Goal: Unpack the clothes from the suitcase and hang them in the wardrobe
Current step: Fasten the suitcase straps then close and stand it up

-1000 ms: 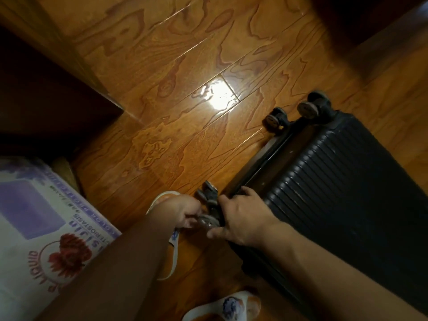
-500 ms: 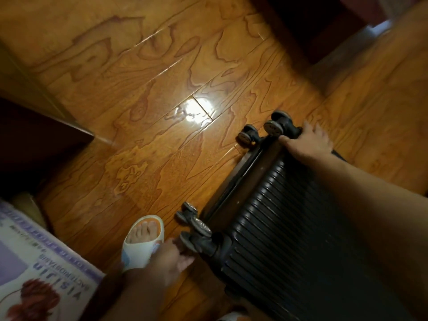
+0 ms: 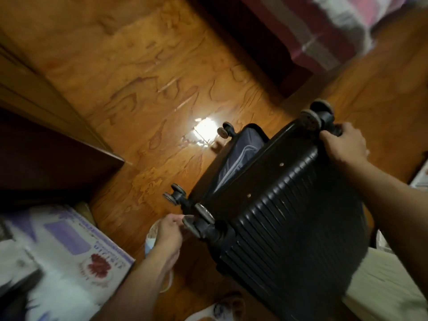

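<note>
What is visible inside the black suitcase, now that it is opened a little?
Through the gap of the suitcase only a dark blue lining with a pale zipper line shows. The raised shell covers the rest, so no clothes can be seen.

Blurred purple lettering is showing on the white box (image 3: 69, 246) beside the left hand (image 3: 168, 235); none is reading clearly.
</note>
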`<state>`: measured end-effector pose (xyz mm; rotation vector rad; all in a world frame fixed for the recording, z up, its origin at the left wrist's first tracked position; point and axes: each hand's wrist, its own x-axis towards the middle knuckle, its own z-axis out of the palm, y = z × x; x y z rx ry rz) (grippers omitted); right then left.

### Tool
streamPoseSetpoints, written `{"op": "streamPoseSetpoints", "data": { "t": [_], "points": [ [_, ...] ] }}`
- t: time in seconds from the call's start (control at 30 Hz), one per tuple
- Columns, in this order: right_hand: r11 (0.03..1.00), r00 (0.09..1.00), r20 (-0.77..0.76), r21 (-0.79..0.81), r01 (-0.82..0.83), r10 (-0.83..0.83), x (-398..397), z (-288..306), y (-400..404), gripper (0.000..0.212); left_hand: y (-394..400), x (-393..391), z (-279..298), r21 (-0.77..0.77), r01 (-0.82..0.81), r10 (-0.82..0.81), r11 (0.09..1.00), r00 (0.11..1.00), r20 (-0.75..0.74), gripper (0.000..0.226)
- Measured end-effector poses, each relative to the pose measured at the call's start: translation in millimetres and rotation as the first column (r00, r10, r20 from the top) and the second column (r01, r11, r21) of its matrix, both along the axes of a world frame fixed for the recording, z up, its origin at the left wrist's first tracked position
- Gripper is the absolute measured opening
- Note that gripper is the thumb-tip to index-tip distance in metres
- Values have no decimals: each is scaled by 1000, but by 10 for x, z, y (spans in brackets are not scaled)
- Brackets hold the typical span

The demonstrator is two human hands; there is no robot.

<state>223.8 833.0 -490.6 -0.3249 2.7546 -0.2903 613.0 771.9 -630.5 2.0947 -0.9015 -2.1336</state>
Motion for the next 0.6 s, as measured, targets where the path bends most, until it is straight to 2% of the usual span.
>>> {"op": "streamPoseSetpoints", "data": {
  "t": [0.13,0.2,0.27,0.37,0.47,0.53,0.6],
  "points": [
    [962,976,113,-179,204,-186,-26,894,377,65,-316,-83,1155,-214,100,-116,972,991,-63,11],
    [889,938,204,-316,333,-279,8,1163,624,58,-376,-173,1670,-354,139,-192,925,974,-119,16],
    [803,901,283,-419,425,-330,61,1313,931,49,-395,-259,1979,-507,208,-309,836,943,-123,19],
    [753,851,365,-415,511,-377,268,1399,1461,35,-287,-316,2209,-612,292,-428,735,900,-84,15],
    [670,767,444,-391,631,-464,497,1432,1867,29,-170,-386,2407,-664,308,-443,682,896,-40,15],
    [601,710,473,-386,700,-522,642,1426,2099,36,-98,-384,2491,-649,336,-462,682,886,-27,15],
    [584,687,343,-363,726,-641,795,1471,2285,51,11,-298,2578,-642,379,-500,667,866,-8,16]
  ]
}}
